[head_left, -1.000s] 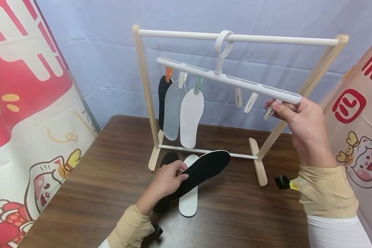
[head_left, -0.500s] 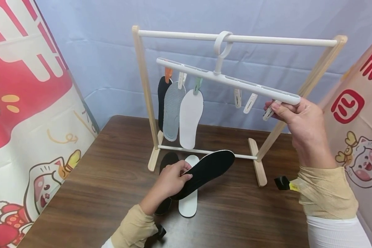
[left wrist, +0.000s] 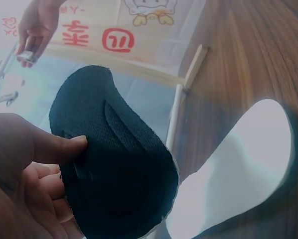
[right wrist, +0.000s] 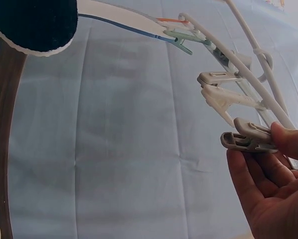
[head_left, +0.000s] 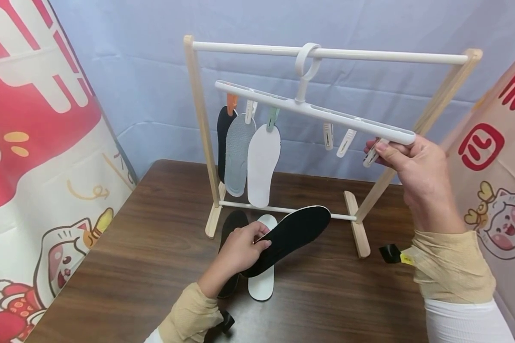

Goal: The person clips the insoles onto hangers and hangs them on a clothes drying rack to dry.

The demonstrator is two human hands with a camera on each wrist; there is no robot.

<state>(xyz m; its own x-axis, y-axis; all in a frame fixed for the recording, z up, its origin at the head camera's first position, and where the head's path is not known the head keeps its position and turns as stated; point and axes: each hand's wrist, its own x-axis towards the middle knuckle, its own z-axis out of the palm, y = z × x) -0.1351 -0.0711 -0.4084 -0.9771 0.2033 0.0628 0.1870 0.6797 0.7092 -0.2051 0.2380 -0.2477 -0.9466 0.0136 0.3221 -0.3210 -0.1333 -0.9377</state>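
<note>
My left hand (head_left: 242, 250) pinches a black insole (head_left: 293, 238) by its edge, thumb on the dark face, held above the table. At the hanger's right end, my right hand (head_left: 420, 166) holds a grey clothespin (right wrist: 248, 135) between thumb and fingers. The white hanger (head_left: 326, 113) slopes down to the right, hooked on the rack's top rail. From its left half hang a black insole (head_left: 224, 143), a grey insole (head_left: 239, 157) and a white insole (head_left: 263, 166), clipped by orange, white and green clothespins. Two pale clothespins (head_left: 346, 143) dangle without insoles near the right half.
On the brown table (head_left: 154, 267) lie a white insole (head_left: 262, 286) and a dark insole (head_left: 233, 221), partly behind my left hand. The wooden rack (head_left: 201, 119) stands at the back, its foot (head_left: 357, 228) to the right. Printed curtains (head_left: 510, 214) flank the table.
My left hand has drifted slightly to the right with the black insole, bringing its far end nearer the hanger's right side. The right hand stays at the end clothespin.
</note>
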